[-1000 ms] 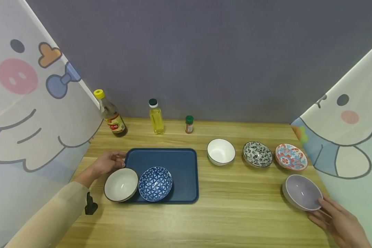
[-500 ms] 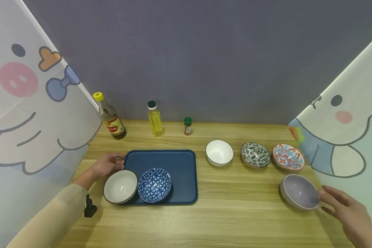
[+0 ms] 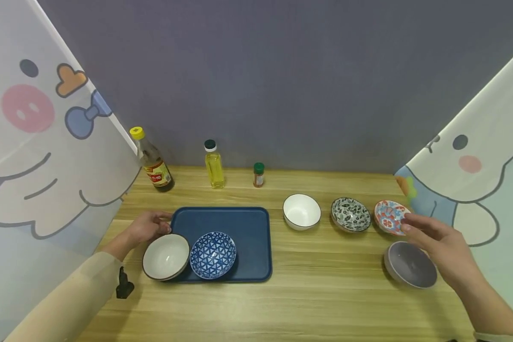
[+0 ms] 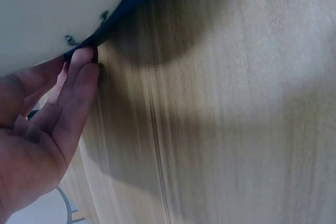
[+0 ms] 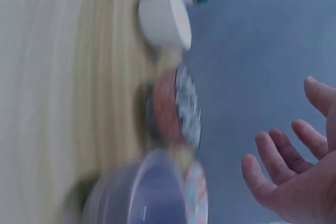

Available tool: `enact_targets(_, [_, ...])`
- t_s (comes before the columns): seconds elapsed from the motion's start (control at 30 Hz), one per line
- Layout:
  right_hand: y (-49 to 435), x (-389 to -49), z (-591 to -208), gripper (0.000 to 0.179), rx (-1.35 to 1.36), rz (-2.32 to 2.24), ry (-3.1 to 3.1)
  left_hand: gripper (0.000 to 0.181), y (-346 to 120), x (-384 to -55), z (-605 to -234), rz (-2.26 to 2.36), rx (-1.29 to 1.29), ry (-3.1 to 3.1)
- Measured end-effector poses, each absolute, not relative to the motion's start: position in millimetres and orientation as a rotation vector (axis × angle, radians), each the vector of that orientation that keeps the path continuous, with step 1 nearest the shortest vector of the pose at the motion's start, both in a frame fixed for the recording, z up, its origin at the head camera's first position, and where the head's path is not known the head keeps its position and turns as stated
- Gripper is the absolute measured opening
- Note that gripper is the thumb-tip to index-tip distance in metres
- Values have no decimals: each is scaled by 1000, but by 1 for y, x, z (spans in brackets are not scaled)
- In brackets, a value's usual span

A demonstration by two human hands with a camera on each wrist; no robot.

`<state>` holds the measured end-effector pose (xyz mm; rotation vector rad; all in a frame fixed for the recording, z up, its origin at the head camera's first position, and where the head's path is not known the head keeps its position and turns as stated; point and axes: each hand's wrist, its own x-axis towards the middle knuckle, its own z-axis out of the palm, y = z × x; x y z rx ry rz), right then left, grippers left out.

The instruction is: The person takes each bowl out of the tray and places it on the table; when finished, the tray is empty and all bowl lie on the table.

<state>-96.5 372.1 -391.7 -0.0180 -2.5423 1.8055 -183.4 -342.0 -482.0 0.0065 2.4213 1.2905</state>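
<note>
Purple bowl [image 3: 406, 263]: it stands on the counter [image 3: 308, 282], in front of the red-and-blue dish [image 3: 388, 216].
Right hand [image 3: 442, 246]: it has let go of the bowl and gone up, near the dish; fingers spread, grip holding nothing.
Left hand [image 3: 148, 225]: it pinches the blue tray [image 3: 253, 242] by its edge.
Bowl work: looks finished for now.

Tabletop [image 3: 325, 304]: pale yellowish wood grain, lying beneath the left-hand grip [image 3: 149, 226] and running well out to its right. Back wall [image 3: 256, 85]: plain slate grey, beyond the grip, at the tabletop's far edge. Left panel [image 3: 47, 166]: white, printed with a large cartoon figure and blue bow, left of the grip. Right panel [image 3: 487, 156]: white and pale green, cartoon print, well apart to the grip's right. Light: diffuse; soft shadows near the grip.
</note>
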Motion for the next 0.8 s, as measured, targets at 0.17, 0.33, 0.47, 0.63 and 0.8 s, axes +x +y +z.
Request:
enact_targets(0.17, [314,-117,-394,36,200,1885,-2533,50,-344,-187,-481,1285,-20,2405])
enact_targets(0.33, [261,-135,-398,44,255,1880,-2626,50,-344,-189,-484,1278,-28,2395])
enact_targets(0.47, [224,-151,-404,46,307,2023,-2588,51,-345,-189,-484,1282,-54,2380])
enact_targets(0.63, [181,-162,-415,48,380,2176,-2556,52,-344,-188,-484,1288,-67,2369])
enact_targets(0.8, [146,-165,-426,48,479,2265,-2582,53,-342,-188,-481,1276,-70,2377])
